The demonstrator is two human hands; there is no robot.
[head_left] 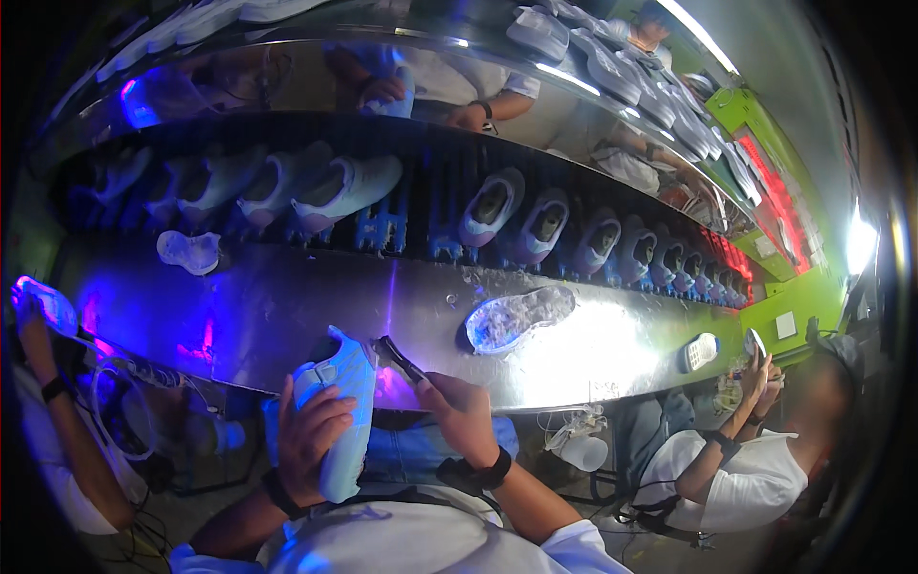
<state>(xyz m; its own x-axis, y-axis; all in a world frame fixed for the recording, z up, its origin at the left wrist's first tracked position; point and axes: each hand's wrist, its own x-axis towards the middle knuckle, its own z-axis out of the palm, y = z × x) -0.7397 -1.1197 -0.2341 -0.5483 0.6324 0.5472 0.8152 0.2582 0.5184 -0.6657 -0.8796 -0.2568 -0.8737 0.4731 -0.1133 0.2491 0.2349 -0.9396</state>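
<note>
A worker on a footwear line holds a pale shoe upper (340, 421) upright above the lap, the left hand (311, 435) wrapped around its side with fingers closed on it. The right hand (459, 411) pinches a dark brush-like tool (402, 359), its tip pointing at the shoe's toe end, close to it; whether it touches cannot be told. Judging by the scene, the shoe is mid-treatment and not yet joined to a sole: a translucent sole (516, 318) lies apart on the shiny metal surface (287, 316) ahead. Behind it, rows of shoes on a dark conveyor (421, 215) wait under violet light. A seated person (746, 469) at right looks at a phone.
</note>
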